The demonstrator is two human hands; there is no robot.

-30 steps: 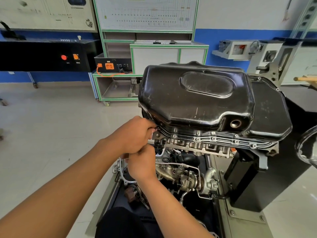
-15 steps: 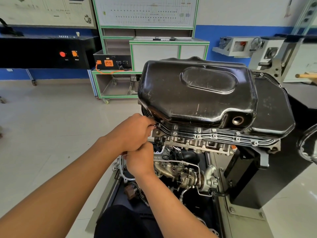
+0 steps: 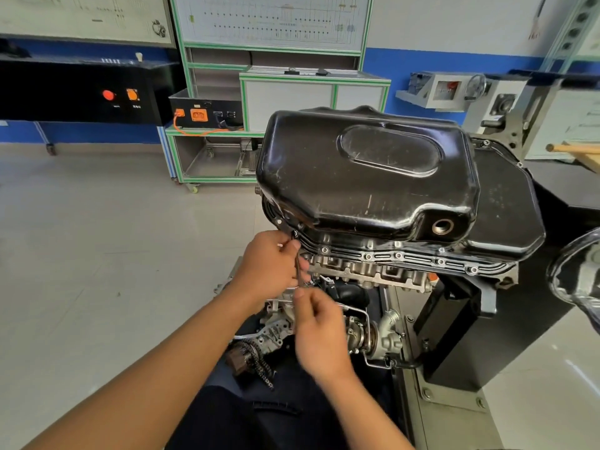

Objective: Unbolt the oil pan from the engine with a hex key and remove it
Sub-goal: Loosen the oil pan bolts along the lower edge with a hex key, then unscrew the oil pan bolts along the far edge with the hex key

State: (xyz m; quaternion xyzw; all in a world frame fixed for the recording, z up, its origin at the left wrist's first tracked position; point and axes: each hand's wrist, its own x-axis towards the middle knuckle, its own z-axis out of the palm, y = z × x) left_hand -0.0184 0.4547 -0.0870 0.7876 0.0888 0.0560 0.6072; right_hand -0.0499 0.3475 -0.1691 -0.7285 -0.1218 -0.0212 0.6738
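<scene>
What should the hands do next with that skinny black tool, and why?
Probably turn the hex key to loosen the corner bolt. The left hand grips the key, the key's tip sits in that bolt, and the oil pan has more bolts showing along its edge, so it cannot lift off yet.

Nothing legible anywhere in view. At ten o'clock, tiny white captions beneath a red button (image 3: 108,94) and an orange button (image 3: 132,94) on a black console (image 3: 58,89), too small to make out; toward eleven o'clock, unreadable markings beside orange sockets on a black box (image 3: 224,103). High at eleven and twelve o'clock, fine print and diagram lines on a white wall board (image 3: 81,14) and a green-framed panel (image 3: 272,21), blurred beyond reading.
</scene>
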